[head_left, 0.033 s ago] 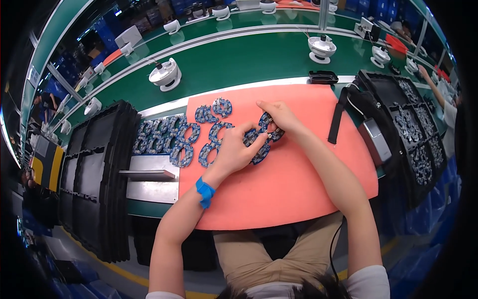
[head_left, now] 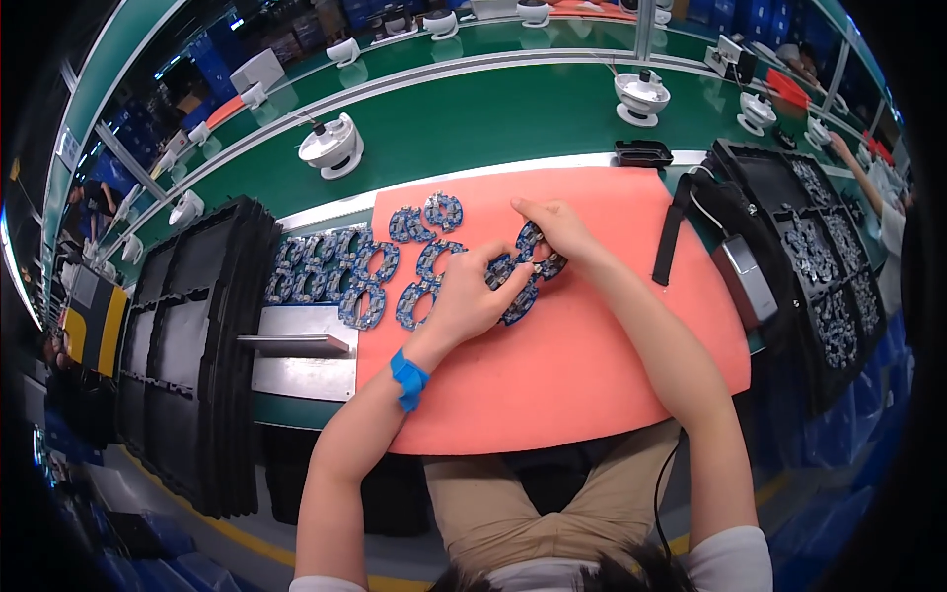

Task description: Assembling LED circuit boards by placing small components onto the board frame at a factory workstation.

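My left hand (head_left: 468, 299), a blue band on its wrist, pinches the lower part of a blue ring-shaped circuit board piece (head_left: 520, 304) between thumb and fingers. On its upper part, my right hand (head_left: 560, 237) has its fingers closed round the edge, thumb pointing up and left. The piece looks like joined rings, partly covered by both hands. Just left of my left hand lie more circuit boards (head_left: 362, 306) in rows, some on the orange mat (head_left: 552, 395). Two loose-looking boards (head_left: 443, 212) rest near the mat's far edge.
Stacked black trays (head_left: 163, 345) stand at left beside a metal plate (head_left: 301, 373). At right, a black tray (head_left: 769, 178) holds many boards, near a grey box-shaped device (head_left: 745, 279) and black strap (head_left: 671, 242). White round units (head_left: 331, 146) line the green conveyor (head_left: 473, 113). Another person's arm (head_left: 856, 168) shows far right.
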`<state>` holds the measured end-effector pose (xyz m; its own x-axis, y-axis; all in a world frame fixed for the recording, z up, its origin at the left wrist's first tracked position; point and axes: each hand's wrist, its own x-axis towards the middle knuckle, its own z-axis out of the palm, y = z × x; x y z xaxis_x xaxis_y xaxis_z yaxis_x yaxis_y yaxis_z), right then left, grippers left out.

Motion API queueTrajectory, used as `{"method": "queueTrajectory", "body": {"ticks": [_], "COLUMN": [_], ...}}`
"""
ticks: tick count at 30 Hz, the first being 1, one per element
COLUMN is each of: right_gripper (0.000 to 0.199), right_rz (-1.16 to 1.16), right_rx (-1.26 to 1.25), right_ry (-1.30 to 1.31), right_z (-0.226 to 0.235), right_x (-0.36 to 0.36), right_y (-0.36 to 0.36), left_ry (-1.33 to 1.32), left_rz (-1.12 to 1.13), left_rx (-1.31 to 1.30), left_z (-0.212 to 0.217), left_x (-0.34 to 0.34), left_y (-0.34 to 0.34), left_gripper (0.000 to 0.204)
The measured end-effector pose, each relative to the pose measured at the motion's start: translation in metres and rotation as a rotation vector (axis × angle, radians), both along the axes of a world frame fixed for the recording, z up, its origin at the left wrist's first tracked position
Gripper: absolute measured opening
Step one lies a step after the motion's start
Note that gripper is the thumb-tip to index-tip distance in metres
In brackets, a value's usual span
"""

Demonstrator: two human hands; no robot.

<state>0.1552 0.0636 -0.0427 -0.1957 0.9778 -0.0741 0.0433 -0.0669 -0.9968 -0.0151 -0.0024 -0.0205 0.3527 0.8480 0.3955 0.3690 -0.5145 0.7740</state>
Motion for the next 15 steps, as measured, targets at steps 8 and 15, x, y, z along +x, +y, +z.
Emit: {"method": "queueTrajectory", "body": {"ticks": [8, 15], "right_gripper": [0.038, 0.03], "right_rz": [-0.102, 0.05], "right_rx": [0.052, -0.018], "right_ry": [0.304, 0.422], "right_z": [0.009, 0.008], "right_x": [-0.002, -0.003], "right_y": [-0.001, -0.002], "left_ry": [-0.261, -0.453], "left_rz": [0.008, 0.061], "left_rx": [-0.2, -0.271], "left_z": [-0.004, -0.009], "left_x": [0.0, -0.007], "left_y": [0.009, 0.02], "left_gripper": [0.015, 0.015]}}
